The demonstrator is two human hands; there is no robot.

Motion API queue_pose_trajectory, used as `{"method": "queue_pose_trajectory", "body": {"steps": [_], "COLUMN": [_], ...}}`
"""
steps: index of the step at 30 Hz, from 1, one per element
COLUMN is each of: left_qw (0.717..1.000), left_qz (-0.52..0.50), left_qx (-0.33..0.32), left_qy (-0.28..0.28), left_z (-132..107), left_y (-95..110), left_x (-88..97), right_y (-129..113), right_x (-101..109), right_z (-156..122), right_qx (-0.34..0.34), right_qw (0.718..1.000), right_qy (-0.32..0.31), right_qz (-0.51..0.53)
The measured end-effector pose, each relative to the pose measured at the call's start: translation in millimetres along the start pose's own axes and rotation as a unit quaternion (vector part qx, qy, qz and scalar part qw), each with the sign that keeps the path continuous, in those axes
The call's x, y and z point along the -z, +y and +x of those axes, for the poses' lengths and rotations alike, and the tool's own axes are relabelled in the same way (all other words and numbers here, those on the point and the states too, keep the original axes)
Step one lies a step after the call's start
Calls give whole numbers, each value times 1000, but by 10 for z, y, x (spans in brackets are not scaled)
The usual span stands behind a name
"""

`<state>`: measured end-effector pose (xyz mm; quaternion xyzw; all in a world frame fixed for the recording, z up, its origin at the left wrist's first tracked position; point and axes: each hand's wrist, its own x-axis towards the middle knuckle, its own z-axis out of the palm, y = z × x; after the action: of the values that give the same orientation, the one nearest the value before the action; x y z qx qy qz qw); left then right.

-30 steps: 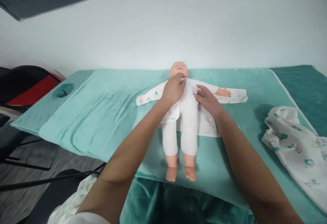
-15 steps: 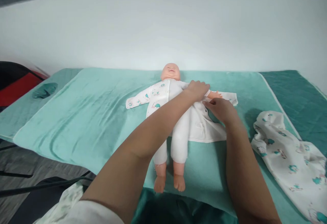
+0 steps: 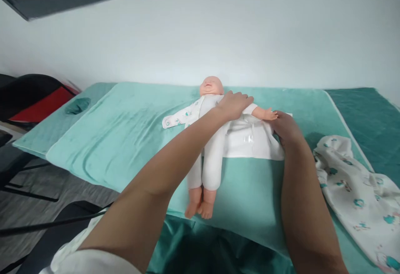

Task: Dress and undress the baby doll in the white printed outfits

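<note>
A baby doll point(image 3: 213, 173) with a white cloth body lies on its back, head toward the wall. A white printed baby shirt point(image 3: 254, 145) covers one of its arms, with the sleeve stretched to the left. The shirt's other half is spread out beneath the doll on the right, where the doll's arm is bare of it. My left hand point(image 3: 236, 105) is closed over the doll's shoulder and upper arm on that side. Beside the doll's outstretched hand, my right hand point(image 3: 286, 129) grips the shirt's fabric; its fingertips are partly hidden.
A light green padded cover point(image 3: 131, 128) lies over the bed, which has a round opening point(image 3: 78, 105) at the left. Matching printed baby clothing point(image 3: 359, 199) lies at the right. A white wall point(image 3: 281, 36) stands behind. Dark chairs point(image 3: 28, 99) are at the left.
My right hand has moved outward to the doll's hand, spreading the shirt's fabric. The doll's arm now extends farther right, and its feet have come together. The view has shifted slightly.
</note>
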<state>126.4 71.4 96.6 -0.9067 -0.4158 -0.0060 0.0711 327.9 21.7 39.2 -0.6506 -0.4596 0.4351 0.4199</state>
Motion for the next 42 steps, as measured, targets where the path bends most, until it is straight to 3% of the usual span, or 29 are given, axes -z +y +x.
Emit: {"method": "queue_pose_trajectory", "body": {"steps": [4,10,17,25,28,32,36,39,42], "left_qw": [999,992,989,987,985,987,984,975,944], "left_qz": [30,70,57,35,23,-3,-64,-177,-320], "left_qx": [12,92,104,141,153,152,167,136,67], "left_qy": [-15,-52,-84,-74,-73,-48,-12,-12,50], "left_z": [-75,-62,-59,-61,-41,6,61,74,39], "left_y": [11,73,128,161,174,173,110,11,-117], "left_x": [34,79,166,110,95,16,-101,-120,-50], "right_y": [-40,-108,-39,-95,-124,-193,-233,-222,-214], "right_x": [-2,-1,-60,-100,-124,-232,-345,-399,-448], "right_z": [-25,-93,9,-72,-122,-256,-310,-295,-326], "right_qx": [-25,29,67,92,93,78,79,92,134], "right_qw": [991,977,971,976,974,960,961,956,947], "right_qy": [19,2,25,62,21,-81,-126,-164,-199], "right_qz": [128,212,227,189,208,256,232,226,213]}}
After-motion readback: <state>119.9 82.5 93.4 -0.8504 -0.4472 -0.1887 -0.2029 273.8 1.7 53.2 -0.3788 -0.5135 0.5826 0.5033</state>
